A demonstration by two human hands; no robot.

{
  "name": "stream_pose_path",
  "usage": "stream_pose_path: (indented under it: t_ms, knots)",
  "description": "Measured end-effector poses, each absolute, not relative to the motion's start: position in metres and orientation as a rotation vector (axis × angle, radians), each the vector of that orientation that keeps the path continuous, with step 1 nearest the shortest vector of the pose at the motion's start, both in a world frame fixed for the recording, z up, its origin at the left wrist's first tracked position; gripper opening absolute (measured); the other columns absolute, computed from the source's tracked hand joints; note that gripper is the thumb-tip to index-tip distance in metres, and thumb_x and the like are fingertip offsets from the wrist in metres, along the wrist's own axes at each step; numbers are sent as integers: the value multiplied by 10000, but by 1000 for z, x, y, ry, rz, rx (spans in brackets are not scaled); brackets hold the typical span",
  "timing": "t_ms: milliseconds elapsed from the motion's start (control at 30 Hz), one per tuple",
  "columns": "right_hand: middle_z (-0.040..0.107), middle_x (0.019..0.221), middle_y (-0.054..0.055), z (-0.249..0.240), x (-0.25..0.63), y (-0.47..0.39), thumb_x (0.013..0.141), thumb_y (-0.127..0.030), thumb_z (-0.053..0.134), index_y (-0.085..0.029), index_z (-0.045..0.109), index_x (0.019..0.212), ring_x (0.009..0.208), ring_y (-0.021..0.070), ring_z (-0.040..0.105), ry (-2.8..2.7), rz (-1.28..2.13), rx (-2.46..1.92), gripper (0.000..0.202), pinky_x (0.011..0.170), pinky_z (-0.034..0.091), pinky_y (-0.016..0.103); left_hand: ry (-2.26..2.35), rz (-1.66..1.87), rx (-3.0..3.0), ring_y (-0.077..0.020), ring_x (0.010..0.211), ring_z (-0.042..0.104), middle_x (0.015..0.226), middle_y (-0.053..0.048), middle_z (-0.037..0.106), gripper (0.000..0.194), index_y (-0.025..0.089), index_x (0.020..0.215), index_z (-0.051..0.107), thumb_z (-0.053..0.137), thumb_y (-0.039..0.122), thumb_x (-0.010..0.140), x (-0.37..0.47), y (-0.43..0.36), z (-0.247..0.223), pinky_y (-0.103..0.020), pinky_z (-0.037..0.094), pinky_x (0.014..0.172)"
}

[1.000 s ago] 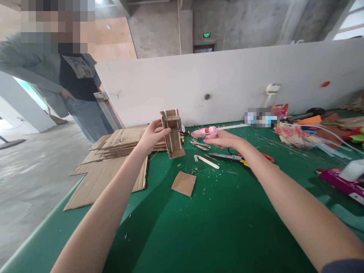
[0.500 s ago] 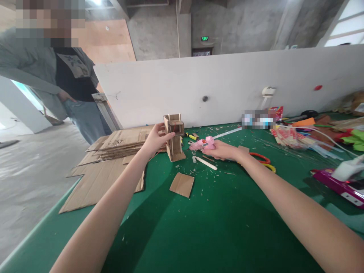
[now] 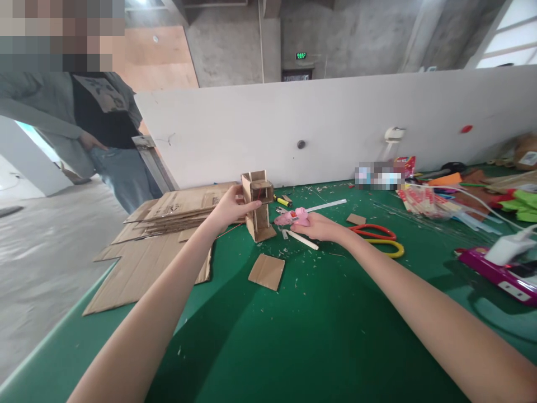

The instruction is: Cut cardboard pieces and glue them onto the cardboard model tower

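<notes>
My left hand (image 3: 232, 208) grips the left side of a small upright cardboard structure (image 3: 262, 222) with open compartments, thumb across its front. A thin red wire trails from near it toward the lower left. My right hand (image 3: 318, 227) is closed on a pink glue gun (image 3: 298, 217), whose front end points left toward the structure without touching it. Below the gun lies a white stick (image 3: 304, 240). A square cardboard piece (image 3: 267, 272) rests flat on the green table, nearer to me than the structure.
Cardboard sheets (image 3: 163, 240) are stacked at the left. Scissors with red and yellow handles (image 3: 380, 239) lie right of my right hand, a purple power strip (image 3: 495, 274) farther right. A yellow cutter (image 3: 283, 201) lies behind. A person (image 3: 113, 134) stands beyond the table's left edge.
My right hand has moved a little left with the glue gun, closer to the structure, uncovering the scissors' handles and a small cardboard piece. The structure has turned slightly in my left hand.
</notes>
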State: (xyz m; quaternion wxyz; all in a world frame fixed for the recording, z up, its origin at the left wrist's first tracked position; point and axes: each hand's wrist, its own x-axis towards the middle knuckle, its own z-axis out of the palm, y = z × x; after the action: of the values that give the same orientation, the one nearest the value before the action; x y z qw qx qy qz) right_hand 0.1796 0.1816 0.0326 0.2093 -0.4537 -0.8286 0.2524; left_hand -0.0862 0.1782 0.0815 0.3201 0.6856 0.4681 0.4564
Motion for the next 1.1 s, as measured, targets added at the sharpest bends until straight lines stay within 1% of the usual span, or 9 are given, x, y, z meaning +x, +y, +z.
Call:
stream_pose_path:
  t_ms: [167,267,400,467,633,767,800,933,1100]
  knots:
    - [654,837,18,30,182,180,851,-510,503,-214,661,967,735,188,569,-2357,748,-1233,355,629,406,276,1186,1198,1745,-293,1082,607,1259,-137,584,566,159,1168,570,736,421,695,-88,174,87,-371,571,746]
    - [669,843,27,30,185,178,849,-541,509,-203,666,1002,750,196,586,-2357,758,-1241,403,636,420,281,1171,1163,1681,-305,1097,593,1258,-129,584,537,168,1136,593,724,459,705,-92,173,88,-368,590,698]
    - [695,974,36,33,187,176,855,-524,522,-230,650,1131,881,228,620,-2373,804,-1206,423,745,456,316,1147,1159,1614,-281,1037,615,1232,-123,596,503,187,1122,606,725,458,716,-97,175,86,-349,599,647]
    - [697,1021,36,34,188,175,855,-521,528,-246,646,1159,935,244,621,-2378,810,-1205,427,783,459,328,1135,1162,1621,-274,1029,617,1234,-121,597,489,192,1114,610,730,449,716,-98,176,86,-340,598,643]
    - [700,1031,28,35,188,174,851,-534,533,-264,652,1159,922,247,622,-2404,776,-1217,427,781,459,323,1134,1142,1639,-286,1074,599,1244,-125,590,503,194,1138,600,726,445,721,-99,178,86,-360,598,673]
    - [702,941,37,34,187,174,857,-574,496,-232,684,1067,871,249,620,-2446,730,-1269,442,745,455,325,1126,1146,1665,-296,1093,588,1235,-125,593,512,182,1133,601,724,455,718,-99,178,86,-349,595,675]
    - [702,955,37,34,187,174,859,-573,494,-234,682,1078,885,250,620,-2451,722,-1269,445,759,454,326,1126,1146,1667,-299,1101,583,1244,-125,587,518,180,1133,599,725,458,714,-99,178,86,-342,595,668]
    - [677,1130,26,35,187,173,881,-521,496,-269,619,1234,1002,248,606,-2472,742,-1159,451,861,437,329,1109,1124,1651,-304,1124,572,1294,-128,554,552,189,1170,576,732,445,707,-100,178,85,-329,594,655]
    - [691,1110,25,34,188,172,871,-521,517,-266,631,1224,994,252,616,-2450,774,-1155,450,864,449,337,1115,1123,1657,-306,1146,558,1304,-130,546,553,196,1177,574,733,439,707,-99,177,86,-311,591,641]
